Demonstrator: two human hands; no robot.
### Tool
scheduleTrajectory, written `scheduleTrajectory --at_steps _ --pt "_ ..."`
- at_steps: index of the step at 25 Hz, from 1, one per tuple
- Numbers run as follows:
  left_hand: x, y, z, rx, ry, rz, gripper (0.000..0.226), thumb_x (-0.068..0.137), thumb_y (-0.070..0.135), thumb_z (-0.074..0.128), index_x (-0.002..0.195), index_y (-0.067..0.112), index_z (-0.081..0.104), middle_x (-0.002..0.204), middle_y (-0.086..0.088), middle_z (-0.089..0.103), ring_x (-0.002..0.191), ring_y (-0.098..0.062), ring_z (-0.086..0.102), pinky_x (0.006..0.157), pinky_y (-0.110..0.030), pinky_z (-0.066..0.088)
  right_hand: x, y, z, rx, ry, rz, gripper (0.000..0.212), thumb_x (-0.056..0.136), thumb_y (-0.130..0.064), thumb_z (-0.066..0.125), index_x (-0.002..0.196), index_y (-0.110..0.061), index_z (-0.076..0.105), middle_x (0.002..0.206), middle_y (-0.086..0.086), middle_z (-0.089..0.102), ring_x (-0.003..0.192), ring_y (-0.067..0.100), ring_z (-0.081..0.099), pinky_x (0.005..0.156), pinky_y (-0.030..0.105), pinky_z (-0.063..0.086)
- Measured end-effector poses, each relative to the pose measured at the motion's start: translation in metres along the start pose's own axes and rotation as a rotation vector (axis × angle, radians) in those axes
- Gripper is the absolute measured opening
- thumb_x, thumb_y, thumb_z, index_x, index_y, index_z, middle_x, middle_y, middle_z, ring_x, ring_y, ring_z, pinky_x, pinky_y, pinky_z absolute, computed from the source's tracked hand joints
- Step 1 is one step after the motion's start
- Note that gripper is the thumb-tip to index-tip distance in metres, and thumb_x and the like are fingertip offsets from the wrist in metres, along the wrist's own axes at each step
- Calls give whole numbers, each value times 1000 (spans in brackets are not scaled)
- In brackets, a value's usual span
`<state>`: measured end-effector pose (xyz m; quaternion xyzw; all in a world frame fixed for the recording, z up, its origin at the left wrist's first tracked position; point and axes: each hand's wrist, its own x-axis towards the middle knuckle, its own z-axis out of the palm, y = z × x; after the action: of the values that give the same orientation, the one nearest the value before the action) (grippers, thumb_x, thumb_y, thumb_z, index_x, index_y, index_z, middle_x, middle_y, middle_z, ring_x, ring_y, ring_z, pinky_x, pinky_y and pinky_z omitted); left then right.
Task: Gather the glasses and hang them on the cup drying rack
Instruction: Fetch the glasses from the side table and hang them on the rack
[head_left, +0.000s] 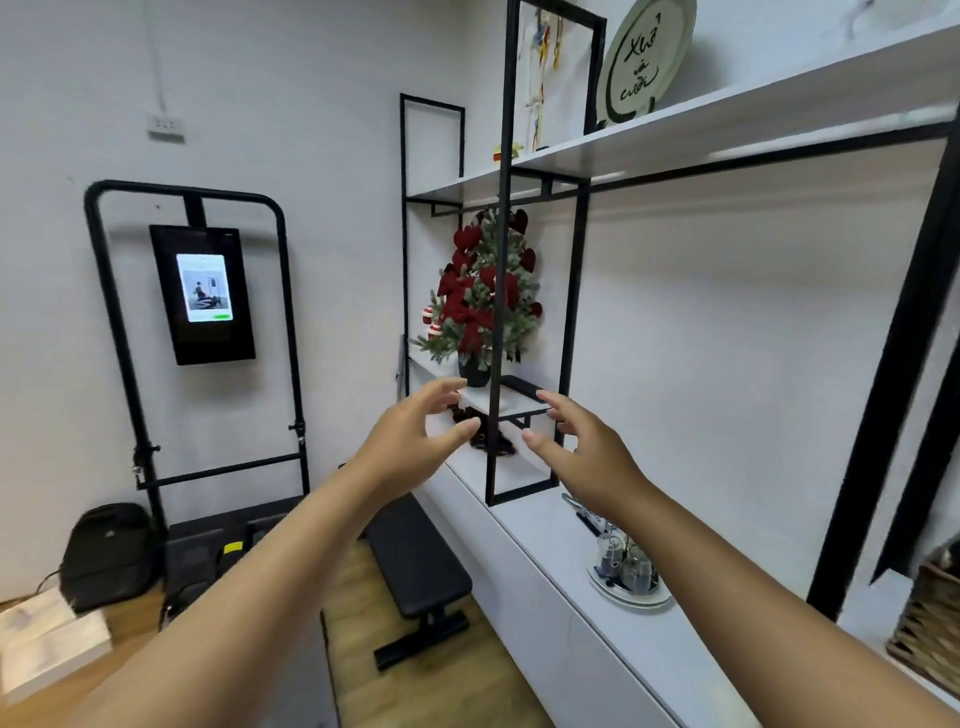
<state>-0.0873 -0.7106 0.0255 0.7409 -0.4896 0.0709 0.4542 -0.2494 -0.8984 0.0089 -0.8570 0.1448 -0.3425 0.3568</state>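
Observation:
A cup drying rack (628, 551) stands on a round white tray (636, 600) on the long white counter, with a few clear glasses (638, 569) hanging upside down on it. Both my arms are stretched forward, well above and to the left of the rack. My left hand (415, 441) and my right hand (587, 447) are empty, fingers spread and curved, facing each other in front of a small white shelf. A dark object (485, 431) sits under that shelf between the hands; it is too blurred to identify.
A black metal shelf frame (498, 291) rises in front of the hands. A potted red-and-green bouquet (483, 301) stands on the small shelf. A wicker basket (930, 623) sits at the right. A black bench (415, 566), a backpack (106, 556) and a screen stand (208, 296) are at the left.

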Motion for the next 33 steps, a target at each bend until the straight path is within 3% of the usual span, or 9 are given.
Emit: scheduleTrajectory --at_steps 4,11,16,23,29,33 --pt "-56 12 -39 65 98 -79 57 93 53 69 145 37 53 131 15 66 122 1 58 102 -27 47 -23 -37 12 38 -108 -95 60 96 -51 67 151 -41 48 147 -6 55 135 9 51 101 25 39" --pt "-153 28 -122 190 188 -213 59 94 54 67 148 37 51 132 15 64 120 0 56 98 -27 45 -51 -115 67 119 -230 -193 62 97 -52 64 154 -39 44 151 -2 53 137 15 50 108 38 43" --pt "-260 27 -218 285 344 -349 57 95 50 69 147 37 51 135 13 62 121 -3 55 95 -25 43 -95 -214 152 198 -373 -339 59 99 -52 62 153 -38 44 149 -4 54 135 14 50 98 32 40" --pt "-413 15 -359 406 453 -534 56 95 53 67 146 41 48 137 16 60 120 0 52 96 -26 40 -169 -360 292 332 -536 -467 57 99 -53 62 152 -38 46 149 -4 55 133 15 52 100 33 42" --pt "-532 5 -487 501 531 -648 60 97 50 66 151 34 46 146 5 59 132 -14 54 110 -45 48 -247 -487 427 423 -641 -530 57 99 -54 61 151 -38 45 152 -2 53 135 20 53 95 32 44" --pt "-601 -8 -561 577 558 -730 60 97 49 67 151 33 47 143 7 61 129 -12 56 105 -31 48 -291 -558 499 498 -691 -545 55 98 -52 63 150 -39 47 151 -3 54 132 17 53 97 32 43"
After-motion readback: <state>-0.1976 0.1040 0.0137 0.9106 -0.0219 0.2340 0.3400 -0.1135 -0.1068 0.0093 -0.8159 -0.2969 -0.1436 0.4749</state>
